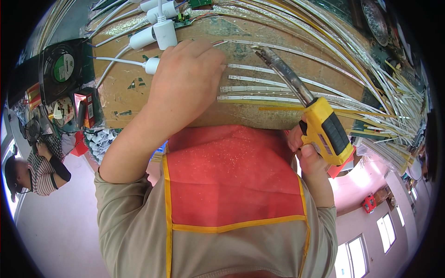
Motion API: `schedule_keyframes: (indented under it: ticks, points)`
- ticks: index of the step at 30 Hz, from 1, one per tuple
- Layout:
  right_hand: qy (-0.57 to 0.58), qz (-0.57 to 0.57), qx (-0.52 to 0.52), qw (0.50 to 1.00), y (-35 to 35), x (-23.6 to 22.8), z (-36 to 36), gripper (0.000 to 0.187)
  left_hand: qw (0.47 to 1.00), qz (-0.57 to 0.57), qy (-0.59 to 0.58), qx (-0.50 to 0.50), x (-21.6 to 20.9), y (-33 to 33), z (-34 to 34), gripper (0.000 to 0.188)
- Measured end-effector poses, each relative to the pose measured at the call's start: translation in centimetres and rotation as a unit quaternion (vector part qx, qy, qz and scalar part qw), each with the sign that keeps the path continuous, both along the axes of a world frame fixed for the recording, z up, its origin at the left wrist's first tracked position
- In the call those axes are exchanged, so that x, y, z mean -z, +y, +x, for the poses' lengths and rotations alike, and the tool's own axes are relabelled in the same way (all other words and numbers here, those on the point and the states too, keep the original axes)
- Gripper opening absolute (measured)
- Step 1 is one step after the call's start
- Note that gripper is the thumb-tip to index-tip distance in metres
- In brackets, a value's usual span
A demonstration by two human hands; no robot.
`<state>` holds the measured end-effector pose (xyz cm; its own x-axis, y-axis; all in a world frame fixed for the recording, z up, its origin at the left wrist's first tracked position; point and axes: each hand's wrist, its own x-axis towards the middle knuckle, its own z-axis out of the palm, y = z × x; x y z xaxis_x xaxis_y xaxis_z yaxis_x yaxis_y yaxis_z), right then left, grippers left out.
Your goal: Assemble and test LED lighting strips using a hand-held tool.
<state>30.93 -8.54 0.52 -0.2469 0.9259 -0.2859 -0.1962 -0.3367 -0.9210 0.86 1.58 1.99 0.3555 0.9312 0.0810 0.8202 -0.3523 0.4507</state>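
My right hand is wrapped round the handle of a yellow and black soldering gun. Its dark metal barrel points up and left, the tip hanging over the bench close to the LED strips. My left hand is closed, back of the hand upward, over the ends of wires and strips; what its fingers pinch is hidden. A white cylindrical housing with a cable pokes out at its left side, and another white housing lies just beyond the fingers.
A small black fan stands at the bench's left, with a red and white box nearer me. Several long strips bundle together at the right. A green circuit board lies at the back. Another person is at far left.
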Motion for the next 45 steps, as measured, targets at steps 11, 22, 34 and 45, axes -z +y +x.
schedule_keyframes:
  ticks: [11, 22, 34, 45]
  points:
    - [0.055, -0.027, 0.072, 0.996, 1.3, 0.1, -0.4, 0.079, 1.000, 0.006, 0.002, -0.001, 0.1, -0.1, -0.1, 0.005]
    - [0.071, -0.036, 0.065, 0.995, 1.4, 0.3, -0.2, 0.082, 1.000, 0.022, 0.002, -0.003, 0.3, -0.3, 0.0, 0.005]
    - [0.069, -0.015, 0.064, 0.995, 1.4, 0.8, -0.2, 0.082, 0.994, 0.094, -0.033, 0.037, -1.5, -1.9, -0.1, 0.014]
    - [0.128, -0.014, 0.076, 0.989, 1.5, 1.0, -0.2, 0.077, 0.998, 0.053, 0.027, 0.008, -0.5, -1.8, -1.0, 0.026]
